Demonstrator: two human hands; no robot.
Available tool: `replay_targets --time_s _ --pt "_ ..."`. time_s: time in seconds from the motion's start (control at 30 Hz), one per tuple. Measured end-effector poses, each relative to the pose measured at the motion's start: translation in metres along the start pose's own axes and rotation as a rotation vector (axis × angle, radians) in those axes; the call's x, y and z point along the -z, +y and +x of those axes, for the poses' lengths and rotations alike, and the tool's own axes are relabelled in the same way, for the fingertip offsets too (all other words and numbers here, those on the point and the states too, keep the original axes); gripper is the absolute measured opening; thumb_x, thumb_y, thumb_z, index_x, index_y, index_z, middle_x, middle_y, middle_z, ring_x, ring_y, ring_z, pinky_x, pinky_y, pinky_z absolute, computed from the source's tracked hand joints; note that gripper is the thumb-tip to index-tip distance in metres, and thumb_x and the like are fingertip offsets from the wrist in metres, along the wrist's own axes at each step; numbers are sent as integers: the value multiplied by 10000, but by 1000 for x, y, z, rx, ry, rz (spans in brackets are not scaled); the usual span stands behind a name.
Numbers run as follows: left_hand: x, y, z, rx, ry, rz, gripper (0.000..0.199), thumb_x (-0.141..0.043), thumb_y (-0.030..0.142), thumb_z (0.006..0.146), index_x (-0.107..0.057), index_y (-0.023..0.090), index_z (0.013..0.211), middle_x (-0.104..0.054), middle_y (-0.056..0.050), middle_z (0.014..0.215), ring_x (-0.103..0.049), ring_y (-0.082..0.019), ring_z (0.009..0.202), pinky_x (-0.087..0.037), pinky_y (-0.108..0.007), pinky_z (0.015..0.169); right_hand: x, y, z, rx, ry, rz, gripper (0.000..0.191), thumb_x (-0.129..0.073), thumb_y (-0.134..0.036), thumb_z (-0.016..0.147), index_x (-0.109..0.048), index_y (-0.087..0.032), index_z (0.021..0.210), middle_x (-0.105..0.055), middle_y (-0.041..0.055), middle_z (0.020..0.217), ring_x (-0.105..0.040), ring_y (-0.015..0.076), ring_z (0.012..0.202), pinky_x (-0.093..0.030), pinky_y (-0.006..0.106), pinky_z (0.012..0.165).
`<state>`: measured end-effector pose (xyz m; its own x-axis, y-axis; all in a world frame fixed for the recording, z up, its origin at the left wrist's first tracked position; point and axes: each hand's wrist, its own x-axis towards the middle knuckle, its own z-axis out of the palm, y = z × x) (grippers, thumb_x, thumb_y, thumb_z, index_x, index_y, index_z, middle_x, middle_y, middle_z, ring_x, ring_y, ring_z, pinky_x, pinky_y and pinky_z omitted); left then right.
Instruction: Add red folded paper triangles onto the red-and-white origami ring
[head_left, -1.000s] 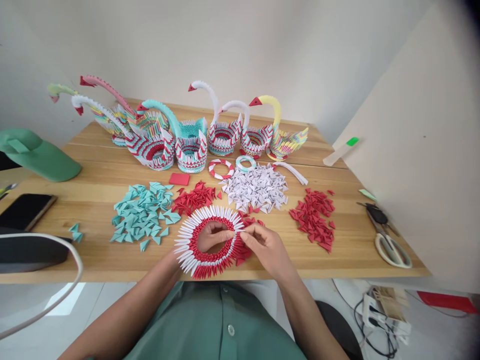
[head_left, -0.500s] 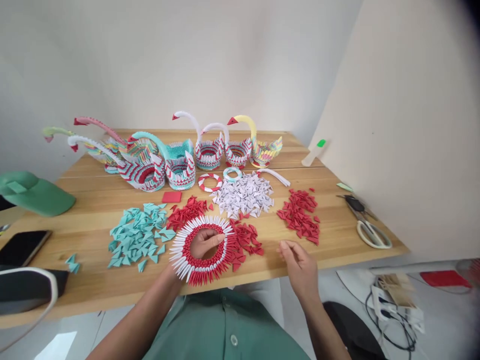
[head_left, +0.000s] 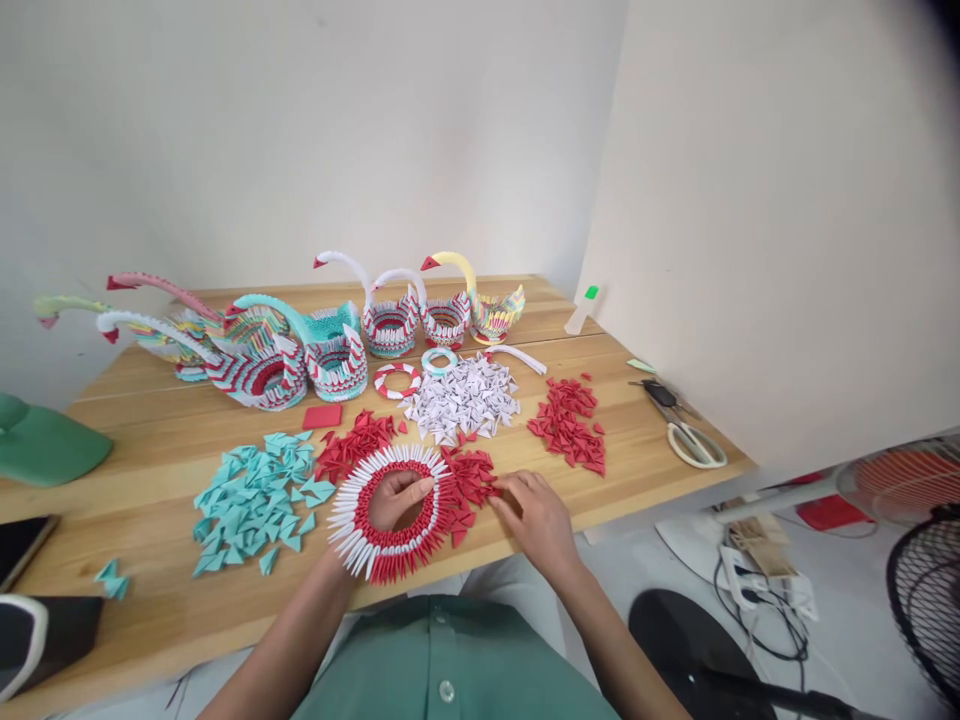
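Note:
My left hand point(head_left: 401, 500) reaches up through the middle of a ring of folded paper pieces point(head_left: 346, 520), its thumb pressed over the inner edge. The ring has red inner rows, a white band and an outer fringe of spikes, part white and part red. My right hand point(head_left: 536, 515) is at the right edge of the nearest red paper triangles point(head_left: 471, 480), thumb and forefinger pinched on a red piece there. This pile lies just behind and right of the ring, which partly hides it. White paper triangles point(head_left: 465, 400) are heaped farther back.
More red triangles point(head_left: 568, 425) lie to the right, turquoise triangles point(head_left: 251, 505) to the left. Several paper swans point(head_left: 337, 365) stand along the back. Two small rings, a red-white one point(head_left: 397, 381) and a turquoise-white one point(head_left: 439, 361), lie before them. Scissors point(head_left: 694, 440) rest near the right edge.
My right hand has moved left and forward, from bare table to the near red pile. The ring stays in my left hand. The view has turned right, showing more of a fan.

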<state>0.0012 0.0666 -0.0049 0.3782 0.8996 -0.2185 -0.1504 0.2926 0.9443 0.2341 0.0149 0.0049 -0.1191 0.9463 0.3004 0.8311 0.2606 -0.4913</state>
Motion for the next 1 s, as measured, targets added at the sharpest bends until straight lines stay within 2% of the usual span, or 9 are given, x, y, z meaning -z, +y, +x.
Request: replay_targets --time_s 0.17,0.23,0.3,0.43,0.6,0.7,0.83,0.93,1.0 --pt "-2 2 -1 -5 -10 3 562 -712 643 613 -389 197 504 -296 75 395 -243 -54 378 -141 -244 425 3 4 10 -32 22 109 177 -517 -334 941 -641 -227 1007 -678 65 964 -614 239 946 -467 350 835" --pt "-4 6 -2 0 -15 5 549 -702 642 621 -389 207 504 -282 73 396 -228 -61 379 -135 -254 424 8 5 24 -45 50 125 185 -490 -323 955 -639 -221 997 -678 60 956 -623 222 924 -474 330 816" --pt "-6 9 -3 8 -16 10 540 -690 644 628 -383 217 504 -262 73 399 -197 -68 385 -121 -268 426 10 4 43 2 47 53 168 -493 -280 954 -646 -219 985 -675 57 943 -618 213 912 -469 318 807" --pt "-9 15 -5 -4 1 21 553 -698 642 620 -374 210 498 -274 69 438 -203 -69 431 -131 -267 453 11 -2 87 181 -80 -175 200 -512 -135 919 -678 -231 975 -678 57 963 -597 209 938 -440 300 795" --pt "-9 20 -6 36 -1 -5 590 -706 692 559 -373 209 492 -286 76 396 -217 -58 396 -126 -251 427 7 -7 118 264 -209 -253 159 -604 -120 851 -695 -224 772 -671 38 763 -606 211 792 -399 300 720" --pt "-7 19 -7 61 -19 -9 571 -681 684 605 -369 217 500 -284 79 359 -201 -54 351 -105 -250 402 7 -7 119 260 -231 -280 155 -598 -120 852 -674 -213 754 -665 49 762 -602 222 779 -381 316 703" --pt "-5 19 -8 64 -12 -29 561 -688 686 591 -392 216 510 -279 80 375 -194 -55 359 -98 -256 399 13 -4 109 243 -203 -281 139 -556 -143 888 -655 -207 816 -678 80 885 -593 253 880 -383 348 751" --pt "-4 20 -9 83 -10 -48 557 -697 690 576 -414 213 524 -282 77 389 -202 -61 373 -110 -258 403 22 -4 95 143 -26 -79 102 -549 -238 911 -630 -210 856 -692 83 940 -602 260 930 -406 372 805" --pt "-4 20 -10 75 7 -59 563 -702 693 568 -425 205 528 -296 73 403 -211 -63 397 -126 -254 419 25 -9 84 -19 39 186 117 -566 -318 901 -611 -216 862 -702 61 862 -637 239 837 -451 356 759"
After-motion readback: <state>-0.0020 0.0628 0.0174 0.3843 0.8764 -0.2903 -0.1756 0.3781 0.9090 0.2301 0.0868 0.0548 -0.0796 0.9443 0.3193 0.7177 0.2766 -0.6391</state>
